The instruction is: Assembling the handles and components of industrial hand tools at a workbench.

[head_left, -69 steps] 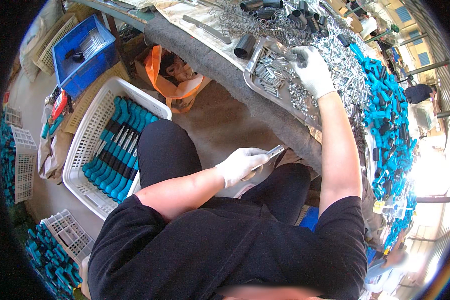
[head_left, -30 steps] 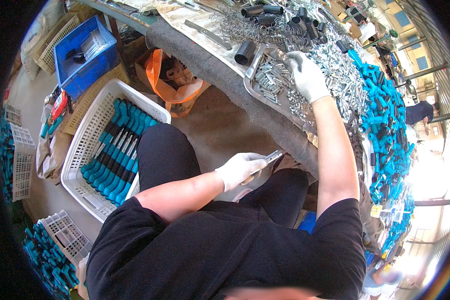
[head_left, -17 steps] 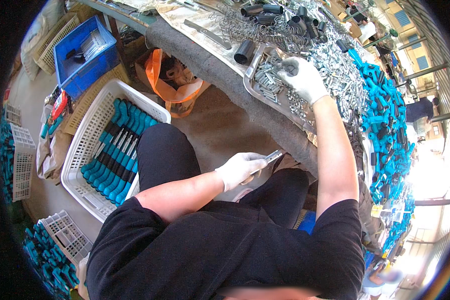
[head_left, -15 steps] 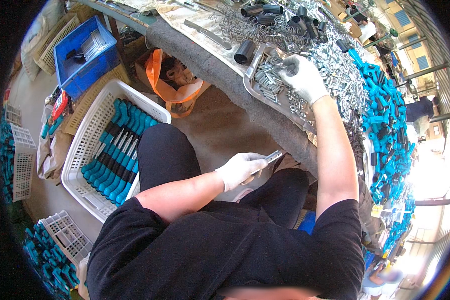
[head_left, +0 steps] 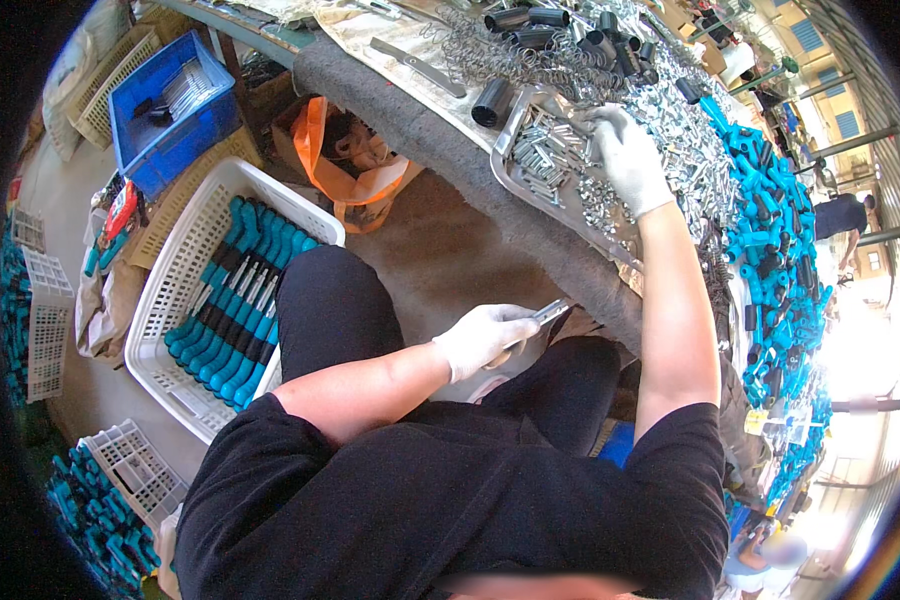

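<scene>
Below frame centre, I see the left hand [head_left: 485, 338] clamped on a metal part [head_left: 552, 310]; slack fingers could drop it. Upper right, right hand [head_left: 625, 160] at metal tray [head_left: 515, 182], finger closure I can't tell.

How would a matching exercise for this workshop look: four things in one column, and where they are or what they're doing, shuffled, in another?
Things:
1. left hand
2. right hand
3. teal-and-black handled tools
4. flat metal bar

Places or states:
A. lined up in the white basket
B. lying on the pale bench cover
C. gloved, at the metal tray of small metal parts
D. gloved, holding a slim metal piece

Right pairs: 1-D, 2-C, 3-A, 4-B
</scene>
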The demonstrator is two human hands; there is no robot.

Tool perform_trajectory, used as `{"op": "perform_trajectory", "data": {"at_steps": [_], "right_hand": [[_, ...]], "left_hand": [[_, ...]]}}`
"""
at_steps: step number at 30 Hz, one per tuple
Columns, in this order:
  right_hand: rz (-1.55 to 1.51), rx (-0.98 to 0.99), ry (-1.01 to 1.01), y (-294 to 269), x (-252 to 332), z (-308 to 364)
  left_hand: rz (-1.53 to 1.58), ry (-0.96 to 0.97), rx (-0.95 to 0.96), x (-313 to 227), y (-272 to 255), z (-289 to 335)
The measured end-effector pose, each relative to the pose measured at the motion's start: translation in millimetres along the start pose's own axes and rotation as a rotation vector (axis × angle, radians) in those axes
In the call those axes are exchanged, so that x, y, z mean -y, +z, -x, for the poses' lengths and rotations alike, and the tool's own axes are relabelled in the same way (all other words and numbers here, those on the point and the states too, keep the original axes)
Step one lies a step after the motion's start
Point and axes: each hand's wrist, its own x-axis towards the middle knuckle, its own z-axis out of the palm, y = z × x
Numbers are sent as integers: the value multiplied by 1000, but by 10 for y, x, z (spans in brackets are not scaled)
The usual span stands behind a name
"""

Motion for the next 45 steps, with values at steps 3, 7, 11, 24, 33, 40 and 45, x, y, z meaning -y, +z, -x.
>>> {"op": "perform_trajectory", "data": {"at_steps": [3, 7, 11, 24, 33, 40, 45], "right_hand": [[-299, -35, 106, -136, 156, 357], [-377, 62, -139, -201, 467, 1266], [-1021, 195, 599, 74, 302, 2231], [-1434, 232, 1070, 633, 222, 2931], [-1432, 309, 980, 581, 165, 2959], [-1543, 451, 897, 609, 12, 2966], [-1455, 341, 975, 610, 66, 2944]], "left_hand": [[21, 21, 24, 41, -15, -17], [29, 80, 5, 4, -27, 42], [-23, 91, 19, -40, 17, 22], [-371, 212, -78, 150, 170, 77], [-618, 300, -53, 138, 137, 62], [-449, 242, 19, 159, 124, 29], [-394, 233, 3, 200, 109, -14]]}}
